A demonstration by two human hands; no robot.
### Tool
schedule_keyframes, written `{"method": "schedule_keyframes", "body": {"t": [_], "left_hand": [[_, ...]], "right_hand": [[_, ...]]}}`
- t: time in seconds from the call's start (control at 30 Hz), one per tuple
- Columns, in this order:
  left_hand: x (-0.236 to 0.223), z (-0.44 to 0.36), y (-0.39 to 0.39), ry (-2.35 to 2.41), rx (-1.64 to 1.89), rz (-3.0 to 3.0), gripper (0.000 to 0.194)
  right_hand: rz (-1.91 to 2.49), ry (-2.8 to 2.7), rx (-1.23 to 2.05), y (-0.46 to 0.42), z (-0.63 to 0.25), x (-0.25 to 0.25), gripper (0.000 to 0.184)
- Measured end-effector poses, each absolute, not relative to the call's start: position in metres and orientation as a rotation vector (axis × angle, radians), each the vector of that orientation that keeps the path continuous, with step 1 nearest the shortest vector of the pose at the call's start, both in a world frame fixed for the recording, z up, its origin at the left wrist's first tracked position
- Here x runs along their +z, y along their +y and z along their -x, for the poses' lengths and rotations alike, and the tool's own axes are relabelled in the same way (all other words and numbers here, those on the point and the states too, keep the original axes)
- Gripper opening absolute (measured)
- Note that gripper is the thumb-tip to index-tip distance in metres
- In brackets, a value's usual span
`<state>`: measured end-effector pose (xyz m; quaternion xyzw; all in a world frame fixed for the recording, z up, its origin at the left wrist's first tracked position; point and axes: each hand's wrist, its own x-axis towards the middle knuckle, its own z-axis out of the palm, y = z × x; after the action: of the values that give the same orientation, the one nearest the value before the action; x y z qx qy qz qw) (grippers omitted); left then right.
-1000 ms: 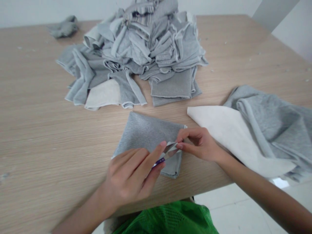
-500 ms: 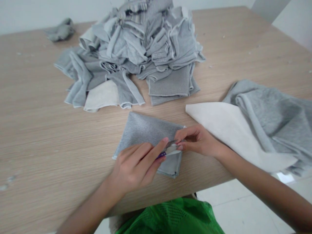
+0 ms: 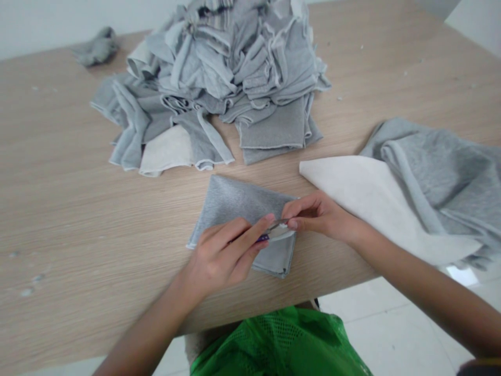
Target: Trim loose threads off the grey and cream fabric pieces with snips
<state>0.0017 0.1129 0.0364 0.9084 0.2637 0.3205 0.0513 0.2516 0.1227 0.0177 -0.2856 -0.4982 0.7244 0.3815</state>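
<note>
A small grey folded cloth piece [image 3: 235, 201] lies near the table's front edge. My left hand [image 3: 225, 256] is closed around thread snips [image 3: 263, 237] with a purple handle. Their metal blades point right, toward my right fingertips, over the cloth. My right hand [image 3: 319, 216] pinches the right edge of the cloth, thumb against forefinger, beside the blade tips. The pale lower layer of the cloth shows beneath the snips. My fingers hide the exact spot where blades and cloth meet.
A large heap of grey cloth pieces [image 3: 219, 68] covers the table's far middle. Grey and white fabric [image 3: 438, 183] spreads over the right side. A small grey scrap [image 3: 97, 47] sits far left. Bits of lint [image 3: 27, 291] dot the wooden table [image 3: 78, 209].
The blade tips of the snips now look closer together at my right fingertips. Both hands keep their holds. The whole view has shifted slightly.
</note>
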Motion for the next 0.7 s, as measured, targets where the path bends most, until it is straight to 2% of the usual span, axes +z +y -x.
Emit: {"method": "schedule_keyframes", "body": {"t": [0.7], "left_hand": [[0.0362, -0.0027, 0.1125, 0.774, 0.962, -2.649, 0.039]], "right_hand": [[0.798, -1.215, 1.832, 0.1223, -0.253, 0.0169, 0.014]]}}
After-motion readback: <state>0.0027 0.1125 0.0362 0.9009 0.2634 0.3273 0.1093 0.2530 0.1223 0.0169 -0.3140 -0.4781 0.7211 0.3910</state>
